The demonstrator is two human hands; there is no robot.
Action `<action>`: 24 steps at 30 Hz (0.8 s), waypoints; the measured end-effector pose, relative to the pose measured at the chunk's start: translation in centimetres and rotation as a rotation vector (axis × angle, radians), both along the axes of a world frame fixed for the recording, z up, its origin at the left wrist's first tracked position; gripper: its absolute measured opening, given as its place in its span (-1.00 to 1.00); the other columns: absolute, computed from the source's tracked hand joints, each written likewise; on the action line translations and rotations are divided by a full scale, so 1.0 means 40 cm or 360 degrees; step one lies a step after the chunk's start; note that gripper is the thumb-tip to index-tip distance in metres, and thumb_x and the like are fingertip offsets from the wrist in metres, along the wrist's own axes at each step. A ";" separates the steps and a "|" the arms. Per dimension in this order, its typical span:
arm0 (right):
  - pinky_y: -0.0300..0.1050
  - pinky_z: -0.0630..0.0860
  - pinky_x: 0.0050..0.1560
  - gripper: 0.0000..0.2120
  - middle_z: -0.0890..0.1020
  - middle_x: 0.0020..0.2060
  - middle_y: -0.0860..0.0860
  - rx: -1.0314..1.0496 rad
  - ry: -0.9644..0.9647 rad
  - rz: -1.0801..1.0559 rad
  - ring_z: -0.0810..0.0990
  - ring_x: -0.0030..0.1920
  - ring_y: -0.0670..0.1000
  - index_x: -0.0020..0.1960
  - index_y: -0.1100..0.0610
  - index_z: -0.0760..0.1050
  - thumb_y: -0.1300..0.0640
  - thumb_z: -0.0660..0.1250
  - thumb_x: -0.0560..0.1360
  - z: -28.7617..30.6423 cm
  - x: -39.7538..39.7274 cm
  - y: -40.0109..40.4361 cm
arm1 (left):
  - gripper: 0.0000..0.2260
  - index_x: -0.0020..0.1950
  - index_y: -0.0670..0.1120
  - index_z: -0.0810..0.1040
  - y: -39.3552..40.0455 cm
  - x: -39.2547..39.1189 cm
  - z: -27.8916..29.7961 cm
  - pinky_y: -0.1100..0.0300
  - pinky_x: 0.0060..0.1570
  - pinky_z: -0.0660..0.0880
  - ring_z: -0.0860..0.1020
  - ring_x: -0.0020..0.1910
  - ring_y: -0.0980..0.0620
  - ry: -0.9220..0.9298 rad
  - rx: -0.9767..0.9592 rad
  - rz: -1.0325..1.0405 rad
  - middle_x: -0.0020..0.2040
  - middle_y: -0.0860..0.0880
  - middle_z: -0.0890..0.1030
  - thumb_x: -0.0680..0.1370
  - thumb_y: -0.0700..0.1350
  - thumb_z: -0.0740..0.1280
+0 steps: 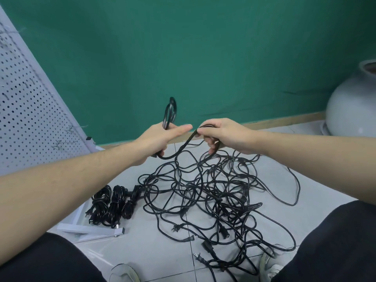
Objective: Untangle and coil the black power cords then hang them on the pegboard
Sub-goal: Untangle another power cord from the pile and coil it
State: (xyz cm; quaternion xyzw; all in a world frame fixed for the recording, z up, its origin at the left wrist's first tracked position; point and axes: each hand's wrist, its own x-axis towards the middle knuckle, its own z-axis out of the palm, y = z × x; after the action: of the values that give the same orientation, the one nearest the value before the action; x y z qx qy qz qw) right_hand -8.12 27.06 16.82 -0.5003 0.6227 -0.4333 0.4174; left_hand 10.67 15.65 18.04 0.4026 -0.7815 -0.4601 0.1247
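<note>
Cord (184, 146) ran between my hands above the tangle (219, 196) on the floor (146, 247). My left hand (160, 137) was wrapped round a few coiled loops (170, 112) that stood up above my fist, index finger stretched out straight. My right hand (221, 133) pinched the same cord between thumb and fingertips. 3 finished bundles (114, 204) lay side by side left of the tangle, near the pegboard (30, 110) leaning at my left.
</note>
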 end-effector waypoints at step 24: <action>-0.01 0.66 0.11 -0.77 0.66 0.04 0.01 -0.0274 -0.0206 -0.0501 0.67 -0.02 -0.08 0.20 0.03 0.57 -0.06 0.31 0.63 0.026 0.017 -0.036 | -0.60 -0.15 -0.15 0.45 0.081 -0.034 -0.033 0.21 -0.41 0.35 0.41 -0.53 0.10 0.0215 0.0059 -0.0320 -0.42 0.19 0.60 0.73 0.09 0.12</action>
State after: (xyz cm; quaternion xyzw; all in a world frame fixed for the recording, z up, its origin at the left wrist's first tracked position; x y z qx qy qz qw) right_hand -7.44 25.61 17.84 -0.4017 0.6259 -0.5761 0.3392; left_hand 9.31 18.88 16.72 0.2926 -0.7991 -0.5106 0.1229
